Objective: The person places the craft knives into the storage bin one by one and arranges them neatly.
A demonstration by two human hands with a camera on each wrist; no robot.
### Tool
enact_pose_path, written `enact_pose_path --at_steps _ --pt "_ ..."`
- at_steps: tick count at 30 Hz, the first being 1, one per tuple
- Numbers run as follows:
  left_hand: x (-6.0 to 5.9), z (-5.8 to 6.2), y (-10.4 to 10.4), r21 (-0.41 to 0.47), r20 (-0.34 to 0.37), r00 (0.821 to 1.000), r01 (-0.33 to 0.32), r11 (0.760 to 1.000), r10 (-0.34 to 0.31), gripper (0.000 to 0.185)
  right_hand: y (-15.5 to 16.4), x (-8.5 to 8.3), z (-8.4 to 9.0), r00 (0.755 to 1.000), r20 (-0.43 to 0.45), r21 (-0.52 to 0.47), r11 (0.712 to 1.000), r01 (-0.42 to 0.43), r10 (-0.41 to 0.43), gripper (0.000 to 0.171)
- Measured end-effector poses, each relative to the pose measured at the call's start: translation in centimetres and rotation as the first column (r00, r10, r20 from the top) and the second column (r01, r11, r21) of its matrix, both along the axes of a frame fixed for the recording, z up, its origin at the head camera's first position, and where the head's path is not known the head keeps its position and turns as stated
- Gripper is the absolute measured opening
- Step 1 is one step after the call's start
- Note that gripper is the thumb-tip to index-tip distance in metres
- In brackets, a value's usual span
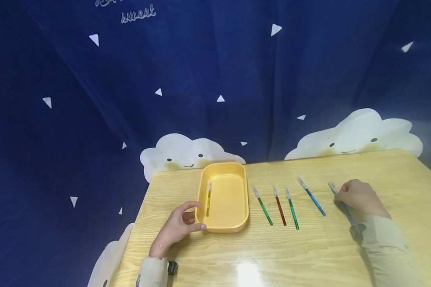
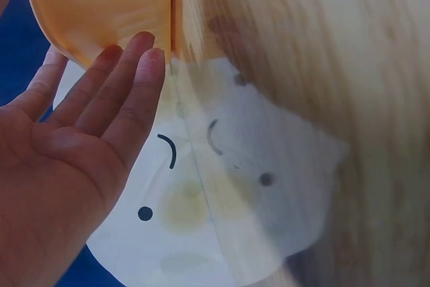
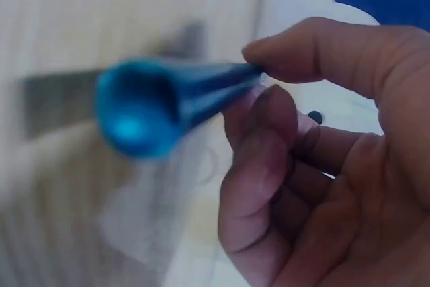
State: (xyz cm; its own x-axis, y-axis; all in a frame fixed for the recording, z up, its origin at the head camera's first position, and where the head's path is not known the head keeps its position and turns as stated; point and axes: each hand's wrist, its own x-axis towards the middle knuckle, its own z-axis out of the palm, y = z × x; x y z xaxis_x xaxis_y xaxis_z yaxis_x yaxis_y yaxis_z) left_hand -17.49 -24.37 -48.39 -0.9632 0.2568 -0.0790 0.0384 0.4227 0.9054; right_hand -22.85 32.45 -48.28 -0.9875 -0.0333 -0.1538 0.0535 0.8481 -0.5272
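Observation:
Near the table's right side, my right hand (image 1: 359, 196) pinches a slim blue-handled tool (image 1: 347, 213) with a pale tip between thumb and fingers. The hollow blue end of its handle points at the right wrist camera, and the tool's exact kind is unclear. On the left, my left hand (image 1: 177, 225) rests against the near left corner of a yellow plastic tray (image 1: 222, 229); its fingers look fairly straight in the left wrist view. Inside the tray, along its left side, lies a similar tool with a yellow handle (image 1: 208, 203).
Between tray and right hand lie similar tools on the wooden table (image 1: 291, 255): a green one (image 1: 265, 211), a red one (image 1: 281, 211), another green one (image 1: 293, 214) and a blue one (image 1: 315, 202). Behind hangs a dark blue curtain (image 1: 186, 71) with clouds.

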Motion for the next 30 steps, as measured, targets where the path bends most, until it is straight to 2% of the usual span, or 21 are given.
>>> enact_pose_path --at_steps 7,12,15,17,20,23,26,30 --pt "0.1 0.1 0.0 0.001 0.01 1.0 0.0 1.0 0.0 0.071 -1.7 0.3 2.7 0.993 -0.114 -0.023 1.0 0.003 -0.005 0.026" --pt "0.0 0.1 0.0 0.002 0.006 1.0 0.006 1.0 -0.006 0.071 -4.0 0.3 4.4 0.994 -0.108 -0.086 0.996 -0.017 0.007 0.023" --pt "-0.1 0.0 0.0 -0.003 0.004 1.0 -0.003 1.0 0.003 0.07 -6.2 -0.3 5.2 0.996 -0.087 -0.188 0.982 -0.018 0.001 0.022" --pt "-0.1 0.0 -0.1 -0.005 0.008 1.0 -0.004 1.0 0.004 0.07 -8.1 -0.8 5.8 0.997 -0.073 -0.284 0.959 -0.016 -0.005 0.022" --pt "-0.3 0.1 -0.2 0.0 0.001 1.0 -0.001 1.0 0.001 0.07 -11.3 -1.8 6.7 0.999 -0.054 -0.453 0.891 -0.03 0.007 0.023" --pt "-0.4 0.2 -0.2 0.004 -0.007 1.0 -0.006 1.0 0.006 0.07 -14.6 -3.0 7.6 0.998 -0.046 -0.553 0.831 -0.06 0.041 0.022" --pt "-0.3 0.2 0.0 -0.004 -0.011 1.0 -0.02 1.0 0.02 0.071 -18.0 -4.1 8.1 0.996 -0.029 -0.595 0.799 -0.082 0.081 0.019" --pt "0.0 0.0 0.2 -0.01 -0.01 1.0 -0.029 1.0 0.029 0.071 -22.3 -5.3 8.0 0.994 0.01 -0.619 0.781 -0.08 0.11 0.013"
